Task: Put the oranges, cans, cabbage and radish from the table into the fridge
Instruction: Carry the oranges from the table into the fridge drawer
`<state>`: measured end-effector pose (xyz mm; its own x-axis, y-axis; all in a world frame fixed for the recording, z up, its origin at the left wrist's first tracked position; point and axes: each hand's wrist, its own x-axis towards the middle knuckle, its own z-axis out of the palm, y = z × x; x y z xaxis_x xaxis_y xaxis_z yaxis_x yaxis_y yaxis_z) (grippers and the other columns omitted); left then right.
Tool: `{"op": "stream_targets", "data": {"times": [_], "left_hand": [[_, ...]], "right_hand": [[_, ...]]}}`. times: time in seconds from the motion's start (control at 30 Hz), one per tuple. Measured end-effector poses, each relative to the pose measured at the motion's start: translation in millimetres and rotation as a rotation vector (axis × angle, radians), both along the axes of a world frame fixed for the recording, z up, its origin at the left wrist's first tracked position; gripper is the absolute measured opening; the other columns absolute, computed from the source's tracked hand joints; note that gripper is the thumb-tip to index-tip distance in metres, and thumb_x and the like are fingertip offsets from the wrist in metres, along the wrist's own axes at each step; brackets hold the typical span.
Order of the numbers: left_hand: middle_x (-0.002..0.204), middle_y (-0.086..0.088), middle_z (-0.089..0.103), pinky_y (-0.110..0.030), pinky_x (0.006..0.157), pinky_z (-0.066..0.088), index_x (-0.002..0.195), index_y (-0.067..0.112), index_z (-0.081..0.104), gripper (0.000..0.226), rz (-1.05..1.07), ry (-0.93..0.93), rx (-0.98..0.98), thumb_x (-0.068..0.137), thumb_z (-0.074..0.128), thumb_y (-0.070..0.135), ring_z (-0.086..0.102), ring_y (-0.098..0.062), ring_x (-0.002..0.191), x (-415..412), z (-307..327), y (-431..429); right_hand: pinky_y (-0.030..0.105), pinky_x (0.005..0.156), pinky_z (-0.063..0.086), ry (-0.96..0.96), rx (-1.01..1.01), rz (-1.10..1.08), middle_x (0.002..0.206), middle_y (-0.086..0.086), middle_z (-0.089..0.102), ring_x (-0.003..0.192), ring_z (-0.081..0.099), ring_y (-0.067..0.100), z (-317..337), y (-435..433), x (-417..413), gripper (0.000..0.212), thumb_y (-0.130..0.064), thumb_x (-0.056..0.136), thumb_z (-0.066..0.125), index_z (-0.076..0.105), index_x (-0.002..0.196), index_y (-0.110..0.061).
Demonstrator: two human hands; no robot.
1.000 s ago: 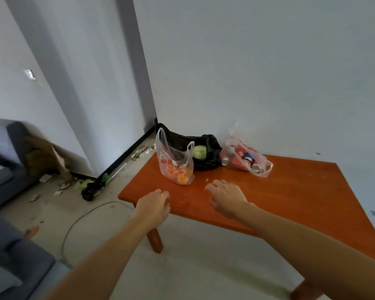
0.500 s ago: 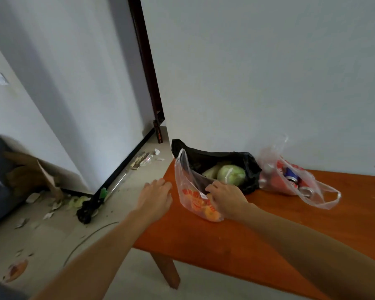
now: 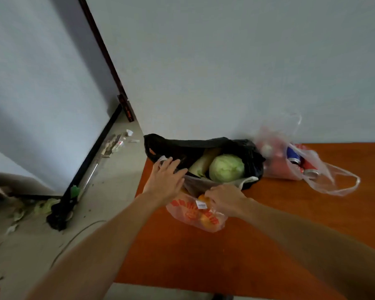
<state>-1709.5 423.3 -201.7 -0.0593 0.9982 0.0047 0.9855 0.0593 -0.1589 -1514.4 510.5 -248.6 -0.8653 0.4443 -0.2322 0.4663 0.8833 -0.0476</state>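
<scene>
On the orange table (image 3: 268,245) stands a clear plastic bag with red print (image 3: 193,215) holding oranges (image 3: 202,198). My right hand (image 3: 224,199) pinches the bag's right rim. My left hand (image 3: 166,180) lies with fingers spread over the bag's left rim, touching the black bag (image 3: 204,146) behind it. The black bag is open and shows a green cabbage (image 3: 226,167) and a pale radish (image 3: 204,163). To the right lies another clear bag (image 3: 325,176) with red and blue cans (image 3: 292,155).
A white wall rises right behind the table. Left of the table the concrete floor (image 3: 108,191) carries scraps, a dark pole along the baseboard and a cable. A dark door frame (image 3: 108,61) stands at the corner.
The view has closed in on the bags. My left hand has moved from beside the table onto the orange bag's left rim. My right hand stays at the bag's right rim.
</scene>
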Motion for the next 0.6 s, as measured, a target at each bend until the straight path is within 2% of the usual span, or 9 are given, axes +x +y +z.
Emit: {"op": "stream_targets", "data": {"times": [0.13,0.23,0.33,0.4,0.47,0.53,0.6], "left_hand": [[0.153,-0.009,0.03,-0.05,0.113,0.019,0.141,0.026,0.039,0.042,-0.132,0.085,-0.22,0.101,0.035,0.035,0.025,-0.029,0.141,-1.7,-44.9,18.2],[0.144,-0.008,0.039,-0.048,0.111,0.025,0.142,0.025,0.037,0.045,-0.145,0.056,-0.304,0.098,0.044,0.028,0.036,-0.027,0.134,-2.9,-74.5,18.0],[0.145,-0.008,0.035,-0.046,0.112,0.024,0.147,0.022,0.026,0.057,-0.148,0.049,-0.403,0.096,0.05,0.03,0.033,-0.028,0.135,-5.2,-95.9,14.4],[0.15,-0.009,0.028,-0.045,0.113,0.023,0.149,0.02,0.02,0.064,-0.141,0.054,-0.44,0.095,0.052,0.035,0.028,-0.029,0.138,-9.0,-107.4,14.8],[0.154,-0.01,0.021,-0.044,0.114,0.023,0.15,0.018,0.016,0.07,-0.126,0.042,-0.455,0.094,0.053,0.037,0.023,-0.029,0.141,-12.5,-112.8,18.4],[0.155,-0.009,0.019,-0.043,0.114,0.023,0.15,0.018,0.016,0.073,-0.109,0.003,-0.455,0.093,0.056,0.037,0.021,-0.029,0.142,-14.1,-114.9,23.9],[0.154,-0.01,0.02,-0.043,0.113,0.024,0.15,0.018,0.018,0.073,-0.106,-0.028,-0.465,0.091,0.057,0.039,0.023,-0.029,0.141,-16.7,-117.7,28.7]], "right_hand": [[0.038,0.067,0.047,-0.068,-0.053,-0.105,0.118,0.006,0.055,0.095,0.062,0.028,-35.6,20.1,14.3,0.028,-0.024,0.097,0.042,0.053,0.122,-0.018],[0.04,0.07,0.05,-0.052,-0.102,-0.163,0.123,0.005,0.052,0.1,0.062,0.029,-50.5,24.4,21.2,0.038,-0.026,0.094,0.045,0.047,0.132,-0.021],[0.041,0.08,0.049,-0.002,-0.132,-0.19,0.126,0.006,0.052,0.11,0.057,0.03,-62.5,23.3,22.2,0.049,-0.042,0.094,0.045,0.043,0.138,-0.021],[0.042,0.084,0.049,0.041,-0.122,-0.132,0.125,0.005,0.052,0.114,0.055,0.029,-70.1,20.6,16.1,0.045,-0.025,0.089,0.054,0.05,0.134,-0.018],[0.041,0.083,0.053,0.122,-0.117,-0.012,0.118,0.006,0.06,0.108,0.059,0.027,-75.7,19.1,5.8,0.04,-0.014,0.079,0.064,0.061,0.119,-0.014],[0.041,0.079,0.056,0.147,-0.099,0.068,0.115,0.005,0.065,0.102,0.062,0.025,-86.6,19.9,-5.4,0.04,-0.021,0.074,0.069,0.065,0.113,-0.014],[0.047,0.085,0.053,0.055,-0.148,0.04,0.129,0.004,0.056,0.115,0.053,0.026,-96.7,21.3,-19.8,0.047,-0.027,0.082,0.06,0.056,0.128,-0.017]]}}
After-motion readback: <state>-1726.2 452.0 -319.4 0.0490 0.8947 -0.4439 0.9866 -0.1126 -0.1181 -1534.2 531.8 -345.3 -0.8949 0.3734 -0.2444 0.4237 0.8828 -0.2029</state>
